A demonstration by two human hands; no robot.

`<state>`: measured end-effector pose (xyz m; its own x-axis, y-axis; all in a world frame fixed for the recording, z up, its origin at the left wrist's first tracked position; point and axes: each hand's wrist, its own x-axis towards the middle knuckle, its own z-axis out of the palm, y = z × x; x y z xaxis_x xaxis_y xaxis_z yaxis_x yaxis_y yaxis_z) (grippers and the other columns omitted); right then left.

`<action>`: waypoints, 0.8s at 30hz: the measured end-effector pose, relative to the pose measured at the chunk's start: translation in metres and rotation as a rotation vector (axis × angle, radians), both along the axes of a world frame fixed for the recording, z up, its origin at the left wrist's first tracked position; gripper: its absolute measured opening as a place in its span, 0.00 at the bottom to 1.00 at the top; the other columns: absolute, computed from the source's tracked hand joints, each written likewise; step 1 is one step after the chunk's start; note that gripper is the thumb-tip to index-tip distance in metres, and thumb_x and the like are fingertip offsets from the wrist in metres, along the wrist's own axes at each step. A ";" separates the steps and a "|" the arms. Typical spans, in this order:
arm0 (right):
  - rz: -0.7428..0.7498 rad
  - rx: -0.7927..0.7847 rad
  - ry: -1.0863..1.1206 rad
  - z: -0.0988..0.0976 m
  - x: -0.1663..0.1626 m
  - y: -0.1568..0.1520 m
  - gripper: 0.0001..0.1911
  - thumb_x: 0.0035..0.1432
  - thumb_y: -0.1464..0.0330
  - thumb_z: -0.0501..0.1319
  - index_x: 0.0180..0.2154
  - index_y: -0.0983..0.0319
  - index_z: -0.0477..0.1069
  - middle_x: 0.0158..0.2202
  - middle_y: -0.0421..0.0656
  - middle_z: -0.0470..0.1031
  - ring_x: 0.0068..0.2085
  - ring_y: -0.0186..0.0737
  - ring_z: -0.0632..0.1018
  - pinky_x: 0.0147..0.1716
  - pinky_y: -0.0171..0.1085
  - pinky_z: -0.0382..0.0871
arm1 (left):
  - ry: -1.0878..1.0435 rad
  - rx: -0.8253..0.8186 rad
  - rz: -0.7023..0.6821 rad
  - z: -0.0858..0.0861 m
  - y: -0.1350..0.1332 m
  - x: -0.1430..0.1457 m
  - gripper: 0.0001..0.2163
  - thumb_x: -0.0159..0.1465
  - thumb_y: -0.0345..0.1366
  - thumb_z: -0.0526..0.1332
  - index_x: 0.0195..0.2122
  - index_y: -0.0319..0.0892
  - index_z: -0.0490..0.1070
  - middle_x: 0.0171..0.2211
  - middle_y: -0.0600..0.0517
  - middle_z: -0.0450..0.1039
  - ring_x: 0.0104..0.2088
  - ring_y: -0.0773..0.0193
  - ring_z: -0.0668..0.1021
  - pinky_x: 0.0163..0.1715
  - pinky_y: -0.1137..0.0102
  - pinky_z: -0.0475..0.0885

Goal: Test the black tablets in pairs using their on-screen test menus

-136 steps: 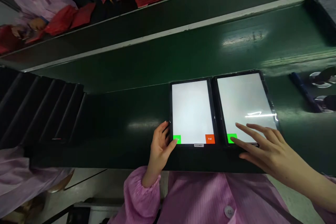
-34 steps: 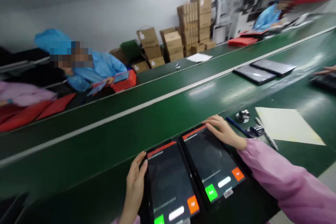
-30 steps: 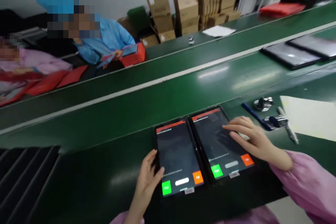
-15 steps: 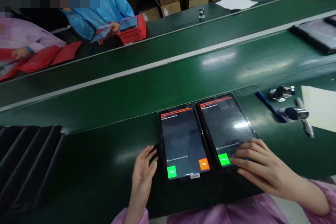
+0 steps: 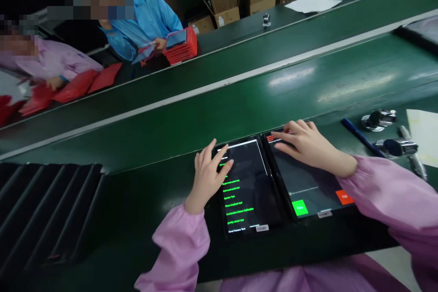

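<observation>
Two black tablets lie side by side on the green bench. The left tablet [image 5: 248, 191] shows a dark list of green test names. Over its upper left part is my left hand [image 5: 209, 171], fingers apart and holding nothing; whether a fingertip touches the glass I cannot tell. The right tablet [image 5: 308, 178] has red text at its top, a green button at lower left and an orange one at lower right. My right hand [image 5: 303, 139] is spread over its upper end, fingers pointing left, hiding part of the screen and gripping nothing.
A black slotted rack [image 5: 51, 210] stands at left. To the right lie a blue pen [image 5: 359, 134], metal fittings [image 5: 378, 119] and a paper sheet [image 5: 424, 137]. Across the conveyor [image 5: 164, 123], two co-workers handle red pouches [image 5: 77, 86] and a red-cased tablet stack [image 5: 181, 46].
Both hands have moved up to the tablets' upper ends. The left tablet's screen has switched from Pass and Fail buttons to a green list. The camera view has shifted slightly.
</observation>
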<state>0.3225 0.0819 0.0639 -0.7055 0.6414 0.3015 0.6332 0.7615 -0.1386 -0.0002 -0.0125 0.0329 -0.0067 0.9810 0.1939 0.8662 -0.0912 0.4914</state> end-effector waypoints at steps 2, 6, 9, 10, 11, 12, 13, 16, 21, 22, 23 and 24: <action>-0.012 0.001 -0.024 -0.004 -0.007 0.010 0.32 0.79 0.50 0.46 0.49 0.62 0.83 0.37 0.51 0.75 0.40 0.48 0.73 0.38 0.43 0.60 | 0.071 0.013 -0.002 0.000 0.008 0.004 0.20 0.73 0.52 0.58 0.57 0.50 0.81 0.69 0.38 0.68 0.68 0.35 0.70 0.66 0.29 0.58; 0.123 -0.035 0.055 -0.003 0.003 -0.005 0.30 0.79 0.52 0.49 0.41 0.61 0.84 0.32 0.45 0.73 0.35 0.41 0.74 0.36 0.40 0.61 | 0.108 0.075 -0.037 0.001 -0.015 0.002 0.15 0.74 0.49 0.58 0.50 0.53 0.84 0.64 0.43 0.75 0.66 0.39 0.73 0.67 0.30 0.57; 0.099 0.022 0.112 0.001 0.012 -0.012 0.27 0.79 0.55 0.50 0.47 0.63 0.83 0.33 0.45 0.74 0.34 0.40 0.75 0.37 0.40 0.63 | 0.105 0.139 0.016 0.004 -0.023 -0.004 0.16 0.74 0.49 0.58 0.51 0.52 0.83 0.63 0.43 0.76 0.63 0.41 0.76 0.67 0.35 0.60; 0.081 0.042 0.113 0.001 0.012 -0.010 0.26 0.79 0.55 0.50 0.49 0.63 0.82 0.34 0.46 0.75 0.35 0.40 0.75 0.37 0.40 0.64 | 0.107 0.148 0.038 0.004 -0.021 -0.006 0.16 0.74 0.50 0.58 0.53 0.51 0.82 0.63 0.42 0.76 0.63 0.42 0.76 0.67 0.36 0.61; 0.071 0.050 0.106 0.000 0.010 -0.007 0.26 0.79 0.56 0.50 0.50 0.63 0.82 0.35 0.46 0.75 0.35 0.41 0.75 0.38 0.40 0.64 | 0.114 0.149 0.051 0.003 -0.017 -0.007 0.17 0.74 0.49 0.58 0.54 0.51 0.81 0.63 0.42 0.75 0.63 0.42 0.76 0.67 0.37 0.61; 0.066 0.051 0.093 -0.001 0.007 -0.003 0.25 0.79 0.56 0.51 0.50 0.63 0.82 0.35 0.46 0.76 0.35 0.41 0.75 0.37 0.40 0.64 | 0.129 0.146 0.051 0.001 -0.011 -0.007 0.17 0.74 0.49 0.58 0.54 0.50 0.81 0.64 0.42 0.75 0.63 0.42 0.76 0.67 0.37 0.61; 0.062 0.048 0.074 -0.004 0.003 0.000 0.24 0.79 0.57 0.51 0.49 0.62 0.82 0.34 0.46 0.76 0.35 0.41 0.76 0.37 0.40 0.64 | 0.152 0.146 0.039 -0.001 -0.006 -0.007 0.17 0.74 0.49 0.58 0.54 0.50 0.82 0.64 0.42 0.75 0.63 0.41 0.76 0.67 0.37 0.61; 0.054 0.028 0.010 -0.011 -0.006 0.006 0.21 0.78 0.59 0.54 0.44 0.63 0.83 0.32 0.46 0.76 0.33 0.40 0.76 0.35 0.39 0.62 | 0.234 0.194 -0.009 -0.011 0.002 -0.007 0.16 0.75 0.46 0.58 0.50 0.48 0.84 0.61 0.41 0.77 0.62 0.40 0.77 0.66 0.36 0.62; 0.053 0.002 -0.016 -0.013 -0.006 0.005 0.19 0.77 0.61 0.56 0.44 0.63 0.83 0.31 0.45 0.76 0.32 0.40 0.76 0.34 0.38 0.62 | 0.260 0.232 -0.028 -0.020 -0.002 -0.009 0.14 0.75 0.45 0.59 0.51 0.49 0.83 0.59 0.43 0.80 0.61 0.43 0.78 0.66 0.39 0.63; 0.050 -0.004 -0.021 -0.013 -0.005 0.005 0.19 0.77 0.62 0.55 0.43 0.63 0.83 0.31 0.45 0.76 0.32 0.40 0.76 0.33 0.38 0.62 | 0.257 0.229 -0.029 -0.020 -0.003 -0.010 0.14 0.75 0.45 0.59 0.51 0.49 0.83 0.60 0.43 0.80 0.61 0.43 0.78 0.66 0.39 0.63; 0.046 -0.011 -0.025 -0.012 -0.004 0.005 0.19 0.77 0.62 0.55 0.43 0.62 0.83 0.31 0.45 0.76 0.31 0.40 0.76 0.33 0.38 0.62 | 0.254 0.229 -0.031 -0.020 -0.003 -0.010 0.14 0.75 0.45 0.59 0.51 0.49 0.83 0.60 0.43 0.79 0.61 0.43 0.78 0.66 0.39 0.63; 0.043 -0.017 -0.029 -0.012 -0.004 0.005 0.19 0.77 0.62 0.55 0.43 0.62 0.83 0.30 0.44 0.76 0.31 0.40 0.76 0.33 0.38 0.62 | 0.252 0.232 -0.034 -0.020 -0.003 -0.010 0.15 0.75 0.45 0.58 0.51 0.49 0.83 0.60 0.42 0.79 0.61 0.43 0.78 0.66 0.39 0.63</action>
<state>0.3182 0.0867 0.0515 -0.7406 0.6154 0.2697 0.6041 0.7856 -0.1336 -0.0107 -0.0159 0.0130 0.1015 0.9093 0.4036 0.9523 -0.2062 0.2250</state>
